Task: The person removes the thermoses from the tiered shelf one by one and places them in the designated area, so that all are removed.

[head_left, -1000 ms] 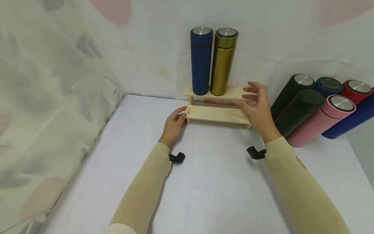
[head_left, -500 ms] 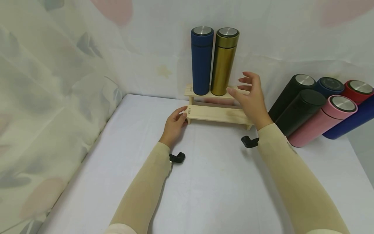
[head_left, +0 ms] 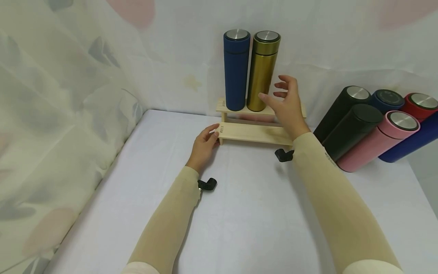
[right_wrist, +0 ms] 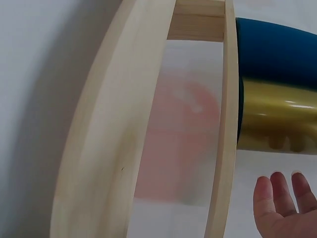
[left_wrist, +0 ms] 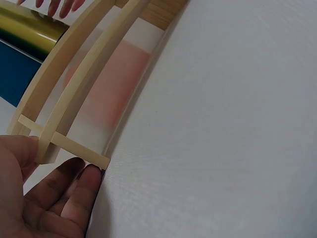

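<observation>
A two-step wooden rack [head_left: 253,133] stands against the back cloth. On its upper step a blue thermos flask [head_left: 236,70] and a gold thermos flask [head_left: 263,72] stand upright side by side. My left hand [head_left: 202,147] holds the rack's left end at the lower step; in the left wrist view its thumb [left_wrist: 20,151] and fingertips [left_wrist: 89,178] are at the end of the step and its leg. Beside the gold flask is my right hand [head_left: 286,110], fingers bent loosely and holding nothing. The right wrist view shows its fingers [right_wrist: 280,196] apart from the gold flask.
Several more flasks crowd the right side: a black one [head_left: 338,110], a dark green one [head_left: 352,129], a navy one [head_left: 388,97], a pink one [head_left: 380,140], a red one [head_left: 422,102] and a blue one [head_left: 410,140]. White cloth [head_left: 246,213] covers the table.
My right hand has moved left and up, from the rack's right end to beside the gold flask. My left hand has stayed at the rack's left end.
</observation>
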Demonstrator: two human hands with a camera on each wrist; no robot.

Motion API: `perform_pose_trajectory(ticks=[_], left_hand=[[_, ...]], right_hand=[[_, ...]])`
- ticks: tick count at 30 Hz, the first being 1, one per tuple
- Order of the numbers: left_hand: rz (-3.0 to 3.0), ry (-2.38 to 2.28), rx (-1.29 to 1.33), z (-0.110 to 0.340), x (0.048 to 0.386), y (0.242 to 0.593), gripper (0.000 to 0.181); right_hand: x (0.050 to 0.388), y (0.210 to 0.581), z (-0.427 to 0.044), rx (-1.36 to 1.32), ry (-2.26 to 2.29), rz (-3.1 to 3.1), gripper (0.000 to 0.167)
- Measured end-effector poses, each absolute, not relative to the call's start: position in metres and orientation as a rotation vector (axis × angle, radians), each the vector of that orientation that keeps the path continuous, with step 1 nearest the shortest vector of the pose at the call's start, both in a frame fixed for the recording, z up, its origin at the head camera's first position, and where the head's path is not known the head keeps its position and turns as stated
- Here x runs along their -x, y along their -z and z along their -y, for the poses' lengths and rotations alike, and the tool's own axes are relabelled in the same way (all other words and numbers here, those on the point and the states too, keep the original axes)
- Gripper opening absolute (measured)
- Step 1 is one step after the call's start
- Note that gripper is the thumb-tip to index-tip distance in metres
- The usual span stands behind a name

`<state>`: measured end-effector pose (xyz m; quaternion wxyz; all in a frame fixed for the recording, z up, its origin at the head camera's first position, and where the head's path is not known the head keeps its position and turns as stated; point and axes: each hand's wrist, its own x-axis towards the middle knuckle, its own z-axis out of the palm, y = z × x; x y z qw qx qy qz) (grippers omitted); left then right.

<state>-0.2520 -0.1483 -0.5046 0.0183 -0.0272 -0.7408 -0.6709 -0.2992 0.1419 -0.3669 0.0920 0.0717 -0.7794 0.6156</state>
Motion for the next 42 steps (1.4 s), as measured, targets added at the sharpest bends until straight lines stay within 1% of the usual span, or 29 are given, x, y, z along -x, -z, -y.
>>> perform_pose_trajectory(ticks=[8, 18, 32, 42], left_hand=[[2.301, 2.081, 0.09, 0.148, 0.252, 0.504, 0.039], [2.289, 2.079, 0.099, 0.147, 0.253, 0.505, 0.038], [2.274, 2.085, 0.107, 0.148, 0.254, 0.505, 0.039], [2.27, 2.095, 0.095, 0.149, 0.254, 0.507, 0.038]], right_hand=[[0.311, 0.365, -0.136, -0.255, -1.846, 2.32, 0.091], [0.323, 0.371, -0.133, -0.197, -1.839, 2.328, 0.089], [0.326, 0.373, -0.129, -0.29, -1.878, 2.282, 0.081], [0.326, 0.376, -0.126, -0.285, -1.957, 2.235, 0.081]])
